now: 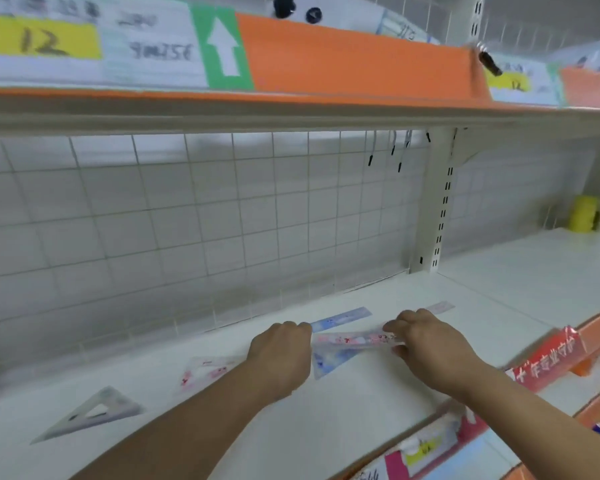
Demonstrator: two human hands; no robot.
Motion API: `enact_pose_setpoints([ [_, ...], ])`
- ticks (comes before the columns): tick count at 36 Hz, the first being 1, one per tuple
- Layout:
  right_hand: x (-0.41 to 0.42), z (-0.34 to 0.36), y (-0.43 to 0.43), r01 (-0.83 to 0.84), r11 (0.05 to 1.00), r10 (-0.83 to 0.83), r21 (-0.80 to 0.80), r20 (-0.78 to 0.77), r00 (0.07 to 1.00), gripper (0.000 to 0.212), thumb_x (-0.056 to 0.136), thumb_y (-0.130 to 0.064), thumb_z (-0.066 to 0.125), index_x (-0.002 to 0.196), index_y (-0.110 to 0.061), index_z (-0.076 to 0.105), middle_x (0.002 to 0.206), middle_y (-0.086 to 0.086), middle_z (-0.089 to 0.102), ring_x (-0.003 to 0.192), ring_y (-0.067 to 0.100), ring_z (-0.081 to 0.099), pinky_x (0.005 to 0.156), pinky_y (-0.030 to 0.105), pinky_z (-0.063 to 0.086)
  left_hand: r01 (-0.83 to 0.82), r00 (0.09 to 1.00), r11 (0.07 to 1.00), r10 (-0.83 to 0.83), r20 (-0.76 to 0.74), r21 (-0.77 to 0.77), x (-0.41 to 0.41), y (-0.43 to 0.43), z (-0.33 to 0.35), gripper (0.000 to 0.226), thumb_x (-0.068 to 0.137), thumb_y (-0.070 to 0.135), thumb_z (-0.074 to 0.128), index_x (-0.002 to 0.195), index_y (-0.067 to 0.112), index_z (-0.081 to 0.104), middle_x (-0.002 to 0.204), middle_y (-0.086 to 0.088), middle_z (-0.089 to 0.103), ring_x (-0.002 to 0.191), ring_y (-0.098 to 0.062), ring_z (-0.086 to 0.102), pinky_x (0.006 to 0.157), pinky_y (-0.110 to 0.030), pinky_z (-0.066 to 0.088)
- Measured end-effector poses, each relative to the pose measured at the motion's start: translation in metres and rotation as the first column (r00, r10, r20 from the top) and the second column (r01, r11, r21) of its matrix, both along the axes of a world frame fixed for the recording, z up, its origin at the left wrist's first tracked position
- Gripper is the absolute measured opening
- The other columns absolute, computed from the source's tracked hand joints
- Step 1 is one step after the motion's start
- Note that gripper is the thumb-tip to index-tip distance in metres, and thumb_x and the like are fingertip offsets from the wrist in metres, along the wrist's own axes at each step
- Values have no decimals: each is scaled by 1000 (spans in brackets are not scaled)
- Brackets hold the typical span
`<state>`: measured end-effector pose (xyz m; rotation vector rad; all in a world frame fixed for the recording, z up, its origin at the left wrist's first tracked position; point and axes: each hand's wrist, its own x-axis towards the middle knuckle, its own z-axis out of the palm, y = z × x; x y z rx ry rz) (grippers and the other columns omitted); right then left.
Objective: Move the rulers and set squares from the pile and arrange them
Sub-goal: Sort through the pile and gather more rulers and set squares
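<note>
At the middle of the white shelf (361, 410), the pink ruler (354, 339) is held at both ends. The fingers of the left hand (281, 351) are curled tight at its left end, and the fingers of the right hand (426, 341) are pinched on its right end. Its long axis is set left to right, roughly along the shelf's front edge. A blue set square (326, 363) is partly covered beneath it. A blue ruler (342, 318) is laid just behind on a like heading, and a pale ruler (440, 307) is seen beyond the right hand. A pink set square (205, 372) and a grey set square (90, 414) are laid apart to the left. Rearward room is bounded by the wire grid panel (153, 220); open shelf surface is noted towards the front edge.
</note>
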<state>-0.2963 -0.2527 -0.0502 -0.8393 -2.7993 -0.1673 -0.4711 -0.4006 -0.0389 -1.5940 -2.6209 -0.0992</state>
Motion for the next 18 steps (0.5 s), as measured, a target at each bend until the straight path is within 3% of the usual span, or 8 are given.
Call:
enact_pose_setpoints([
  [8, 1, 8, 84, -165, 986, 164, 13, 46, 985, 36, 95, -26, 49, 132, -27, 50, 123, -4, 53, 115, 18, 45, 85, 28, 43, -150, 988, 988, 151, 35, -34, 23, 57, 6, 14, 91, 17, 47, 105, 14, 49, 111, -6, 57, 104, -25, 55, 72, -30, 37],
  [13, 7, 10, 137, -250, 968, 251, -29, 50, 967, 29, 93, -27, 53, 122, -29, 56, 115, -5, 55, 110, 16, 45, 81, 26, 42, -216, 974, 976, 218, 65, -33, 49, 92, 10, 19, 93, 33, 48, 98, 15, 46, 113, -8, 57, 108, -26, 54, 82, -32, 43],
  [16, 10, 7, 167, -278, 956, 284, -88, 58, 957, 28, 91, -26, 53, 118, -29, 58, 114, -5, 56, 109, 17, 45, 84, 27, 44, -263, 963, 964, 264, 56, -34, 59, 109, 3, 36, 91, 45, 53, 108, 12, 50, 115, -7, 58, 109, -25, 55, 82, -31, 43],
  [18, 13, 6, 184, -307, 942, 317, -135, 64, 946, 23, 89, -22, 53, 109, -25, 62, 110, -4, 57, 106, 17, 47, 84, 29, 46, -300, 952, 953, 302, 56, -41, 65, 118, -2, 37, 93, 40, 51, 115, 11, 51, 117, -7, 58, 110, -24, 54, 84, -33, 44],
])
